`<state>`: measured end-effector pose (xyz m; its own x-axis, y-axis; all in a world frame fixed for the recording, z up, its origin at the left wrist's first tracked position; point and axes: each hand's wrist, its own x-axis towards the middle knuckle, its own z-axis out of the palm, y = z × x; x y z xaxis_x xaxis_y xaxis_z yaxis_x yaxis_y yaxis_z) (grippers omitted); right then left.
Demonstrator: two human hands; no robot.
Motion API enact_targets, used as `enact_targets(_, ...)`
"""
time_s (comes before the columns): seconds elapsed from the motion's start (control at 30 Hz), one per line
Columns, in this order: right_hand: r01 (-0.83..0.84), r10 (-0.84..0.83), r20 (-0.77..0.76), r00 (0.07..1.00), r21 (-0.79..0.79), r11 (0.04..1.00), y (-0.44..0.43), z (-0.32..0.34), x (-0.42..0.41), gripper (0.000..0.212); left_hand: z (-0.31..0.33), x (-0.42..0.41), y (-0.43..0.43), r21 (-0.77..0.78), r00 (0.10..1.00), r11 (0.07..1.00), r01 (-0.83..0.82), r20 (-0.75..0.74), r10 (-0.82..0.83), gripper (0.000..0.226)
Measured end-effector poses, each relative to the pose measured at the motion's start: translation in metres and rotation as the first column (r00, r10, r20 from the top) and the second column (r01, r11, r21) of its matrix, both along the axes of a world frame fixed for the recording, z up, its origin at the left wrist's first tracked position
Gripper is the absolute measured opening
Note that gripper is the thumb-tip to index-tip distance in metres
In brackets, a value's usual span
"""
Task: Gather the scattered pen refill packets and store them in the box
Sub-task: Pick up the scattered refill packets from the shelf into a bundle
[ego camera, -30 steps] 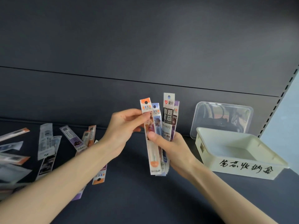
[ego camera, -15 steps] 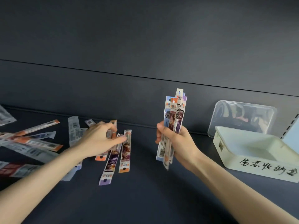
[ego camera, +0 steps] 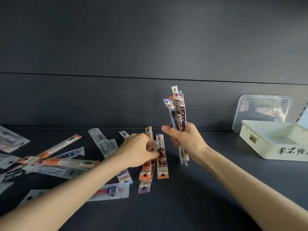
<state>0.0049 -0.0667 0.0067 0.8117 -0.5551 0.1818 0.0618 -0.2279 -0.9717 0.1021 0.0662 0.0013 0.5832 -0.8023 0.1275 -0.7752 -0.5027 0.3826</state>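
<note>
My right hand (ego camera: 188,140) holds an upright bundle of pen refill packets (ego camera: 178,112) above the dark shelf. My left hand (ego camera: 138,150) is down on the shelf, its fingers closed around orange and purple packets (ego camera: 161,157) lying in a small cluster. More refill packets (ego camera: 66,162) are scattered flat to the left. The cream storage box (ego camera: 260,144) with black handwriting stands open at the far right, partly cut off by the frame edge.
The box's clear lid (ego camera: 263,110) leans against the dark back wall behind the box. A white packet with a red and blue pen (ego camera: 110,192) lies under my left forearm. The dark shelf surface (ego camera: 208,189) stretches between the packets and the box.
My left hand left the bundle, swung down and left, and closed on packets lying on the shelf. My right hand kept the bundle upright. The view shifted left, pushing the box toward the right edge.
</note>
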Motion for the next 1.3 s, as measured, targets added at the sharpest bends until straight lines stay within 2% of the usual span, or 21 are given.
enact_targets(0.2,0.021,-0.021,-0.014,1.0,0.021,1.0,0.014,0.001,0.013,0.027,0.004,0.012,0.02,-0.249,0.995,0.968,-0.012,-0.096,-0.013,0.014)
enact_targets(0.27,0.033,-0.033,-0.007,0.999,0.029,0.999,0.017,0.0,0.015,0.024,0.005,0.019,0.026,-0.333,0.979,0.94,-0.069,-0.202,0.0,0.014)
enact_targets(0.43,0.068,-0.069,0.017,0.997,0.072,0.995,0.014,-0.003,0.009,0.02,0.004,0.028,0.034,-0.452,0.844,0.85,-0.27,-0.535,-0.017,0.016)
enact_targets(0.5,0.07,-0.071,0.011,0.997,0.074,0.995,0.015,-0.002,0.008,0.017,0.004,0.028,0.034,-0.485,0.791,0.815,-0.317,-0.61,-0.056,0.014)
enact_targets(0.57,0.092,-0.095,0.037,0.995,0.076,0.993,0.017,-0.001,0.009,0.014,0.006,0.028,0.035,-0.53,0.792,0.789,-0.311,-0.603,-0.093,0.015)
enact_targets(0.67,0.174,-0.175,0.142,0.974,0.019,0.985,0.018,0.005,0.006,0.003,0.016,0.03,0.04,-0.624,0.882,0.757,-0.194,-0.449,-0.143,0.016)
enact_targets(0.73,0.142,-0.127,0.174,0.977,-0.076,0.987,0.019,0.011,0.003,0.011,0.025,0.032,0.046,-0.662,0.898,0.742,-0.106,-0.385,-0.215,0.019)
enact_targets(0.8,0.007,0.008,0.128,0.992,-0.121,0.993,0.024,0.017,0.002,0.017,0.031,0.035,0.049,-0.693,0.832,0.719,-0.054,-0.429,-0.352,0.023)
enact_targets(0.87,-0.118,0.121,0.016,0.992,-0.146,0.982,0.027,0.018,0.003,0.019,0.032,0.036,0.05,-0.712,0.727,0.701,-0.036,-0.5,-0.471,0.023)
enact_targets(0.93,-0.165,0.153,-0.081,0.985,-0.176,0.97,0.028,0.016,0.003,0.015,0.031,0.035,0.05,-0.722,0.637,0.691,-0.039,-0.551,-0.54,0.017)
enact_targets(0.97,-0.158,0.141,-0.103,0.985,-0.182,0.97,0.027,0.015,0.003,0.011,0.03,0.035,0.049,-0.728,0.633,0.683,-0.055,-0.554,-0.54,0.018)
enact_targets(1.0,-0.141,0.122,-0.111,0.986,-0.179,0.974,0.025,0.015,0.002,0.013,0.027,0.035,0.048,-0.73,0.667,0.679,-0.079,-0.545,-0.508,0.019)
enact_targets(1.07,-0.103,0.085,-0.121,0.989,-0.147,0.984,0.019,0.014,-0.001,0.018,0.02,0.036,0.044,-0.688,0.807,0.715,-0.125,-0.49,-0.33,0.024)
enact_targets(1.13,-0.07,0.054,-0.13,0.99,-0.121,0.99,0.013,0.013,-0.004,0.013,0.012,0.032,0.041,-0.56,0.906,0.824,-0.09,-0.389,-0.165,0.036)
enact_targets(1.2,-0.055,0.043,-0.139,0.989,-0.083,0.995,0.009,0.011,-0.006,0.012,0.004,0.024,0.04,-0.325,0.949,0.945,0.037,-0.284,-0.135,0.051)
enact_targets(1.3,-0.054,0.049,-0.137,0.989,-0.03,0.998,0.005,0.008,-0.006,0.014,-0.006,0.009,0.037,-0.016,0.979,0.992,0.125,-0.157,-0.126,0.08)
